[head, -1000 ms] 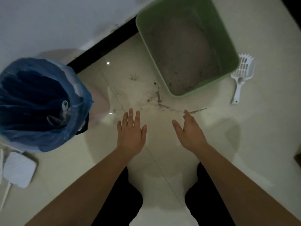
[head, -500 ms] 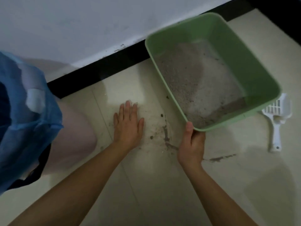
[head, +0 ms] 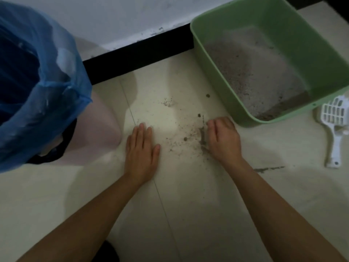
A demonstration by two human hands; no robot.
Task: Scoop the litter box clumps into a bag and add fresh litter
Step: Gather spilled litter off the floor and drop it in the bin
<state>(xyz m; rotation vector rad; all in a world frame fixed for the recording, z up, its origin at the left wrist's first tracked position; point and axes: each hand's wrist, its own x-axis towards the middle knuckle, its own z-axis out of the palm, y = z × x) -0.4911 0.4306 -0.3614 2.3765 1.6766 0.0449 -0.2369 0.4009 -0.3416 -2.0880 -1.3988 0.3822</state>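
Left hand [head: 141, 148] flat on floor [head: 188, 208]; right hand [head: 223, 140] curled.

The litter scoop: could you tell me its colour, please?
The scoop is white, head view.

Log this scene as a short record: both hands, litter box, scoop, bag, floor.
left hand: flat on the tiled floor, fingers straight
right hand: fingers curled, on floor beside box corner
green plastic litter box: on floor, grey litter inside
white slotted plastic scoop: lying right of box, untouched
blue plastic bag: open, at left
spill: scattered litter between hands
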